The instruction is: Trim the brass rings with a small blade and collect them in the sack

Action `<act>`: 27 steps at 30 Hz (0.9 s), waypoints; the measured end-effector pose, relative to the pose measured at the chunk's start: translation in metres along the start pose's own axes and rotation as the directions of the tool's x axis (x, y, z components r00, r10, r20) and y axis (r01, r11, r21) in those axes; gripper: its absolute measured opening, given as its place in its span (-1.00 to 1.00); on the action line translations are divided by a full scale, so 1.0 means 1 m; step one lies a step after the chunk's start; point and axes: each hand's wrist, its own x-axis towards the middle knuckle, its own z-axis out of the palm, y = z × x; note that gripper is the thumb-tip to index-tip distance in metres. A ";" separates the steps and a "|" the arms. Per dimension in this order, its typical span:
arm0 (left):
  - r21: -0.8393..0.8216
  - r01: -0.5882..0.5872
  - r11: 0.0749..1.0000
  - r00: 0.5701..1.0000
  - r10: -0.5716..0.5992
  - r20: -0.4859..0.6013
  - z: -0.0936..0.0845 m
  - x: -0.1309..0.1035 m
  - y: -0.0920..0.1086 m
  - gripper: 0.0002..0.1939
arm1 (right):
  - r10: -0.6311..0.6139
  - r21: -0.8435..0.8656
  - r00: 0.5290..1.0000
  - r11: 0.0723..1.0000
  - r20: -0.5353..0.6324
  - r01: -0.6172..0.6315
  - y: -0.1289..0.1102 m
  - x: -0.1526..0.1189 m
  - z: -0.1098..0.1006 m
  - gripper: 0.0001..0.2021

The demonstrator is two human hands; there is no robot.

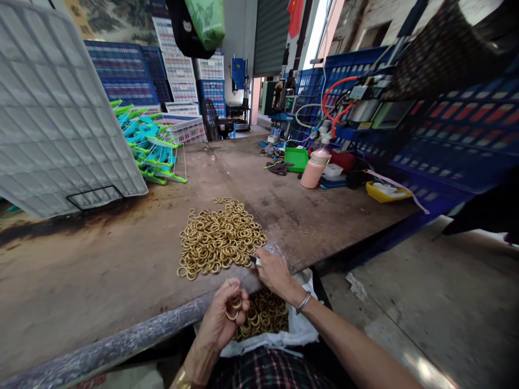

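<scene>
A heap of brass-coloured rings (pixel 221 235) lies on the worktop near its front edge. My left hand (pixel 225 313) is in front of that edge, palm turned up, its fingers curled round a few brass rings (pixel 234 309). At the heap's right front corner my right hand (pixel 275 273) is closed on a small slim tool (pixel 255 260) with a white part and a dark tip. Its exact kind is hidden by the fingers. Below both hands, in my lap, a white sack (pixel 302 332) stands open with many more brass rings (pixel 267 313) inside.
A large pale plastic panel (pixel 68 108) stands at the left, beside a pile of green and turquoise plastic parts (pixel 152 140). A pink bottle (pixel 314 170), a green tray (pixel 296 159) and a yellow tray (pixel 387 192) sit at the right. Blue crates (pixel 454 135) stand beyond them.
</scene>
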 end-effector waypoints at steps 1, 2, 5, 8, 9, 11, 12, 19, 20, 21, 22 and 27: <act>-0.015 0.013 1.000 1.000 -0.013 0.011 0.000 0.001 0.001 -0.74 | 0.012 0.003 1.000 1.000 -0.007 -0.012 0.001 0.000 0.000 -0.79; -0.031 0.025 0.999 1.000 -0.024 0.020 -0.001 0.001 0.001 -0.74 | 0.024 0.006 1.000 1.000 -0.016 -0.024 0.002 0.000 0.001 -0.79; -0.071 0.038 0.997 0.999 -0.038 0.003 -0.001 0.003 0.000 -0.73 | 0.045 0.017 0.998 0.999 -0.035 -0.045 0.004 -0.001 0.003 -0.76; -0.087 0.026 0.996 0.999 -0.030 -0.042 -0.002 0.005 -0.001 -0.71 | 0.052 0.012 0.998 0.999 -0.030 -0.051 0.004 0.000 0.002 -0.77; -0.086 0.021 0.996 0.999 -0.025 -0.047 -0.002 0.005 -0.001 -0.70 | 0.049 0.010 0.998 0.999 -0.033 -0.049 0.004 0.000 0.002 -0.79; -0.077 0.016 0.997 0.999 -0.019 -0.040 -0.001 0.005 -0.001 -0.70 | 0.037 0.009 0.998 0.999 -0.049 -0.037 0.004 0.000 0.000 -0.81; -0.071 0.014 0.997 0.999 -0.016 -0.032 -0.001 0.005 0.000 -0.69 | 0.029 0.011 0.998 1.000 -0.055 -0.029 0.004 0.000 -0.001 -0.82; 0.005 -0.019 1.000 0.998 0.019 -0.055 0.002 0.009 0.000 -0.63 | 0.024 0.162 0.998 0.987 -0.055 -0.015 0.011 -0.001 -0.006 -0.80; 0.033 -0.027 0.999 0.998 0.029 -0.062 0.002 0.010 0.000 -0.63 | 0.047 0.182 0.997 0.983 -0.059 -0.036 0.011 -0.001 -0.006 -0.79; 0.065 -0.036 0.997 0.997 0.041 -0.071 0.004 0.010 0.000 -0.63 | 0.068 0.189 0.996 0.980 -0.059 -0.055 0.011 -0.001 -0.007 -0.78; 0.100 -0.045 0.994 0.996 0.053 -0.078 0.005 0.010 -0.001 -0.63 | 0.083 0.179 0.995 0.981 -0.056 -0.072 0.010 0.000 -0.007 -0.78; 0.280 -0.082 0.957 0.991 0.109 -0.082 0.013 0.013 -0.002 -0.64 | 0.103 0.080 0.995 0.992 -0.012 -0.102 0.006 0.001 -0.009 -0.81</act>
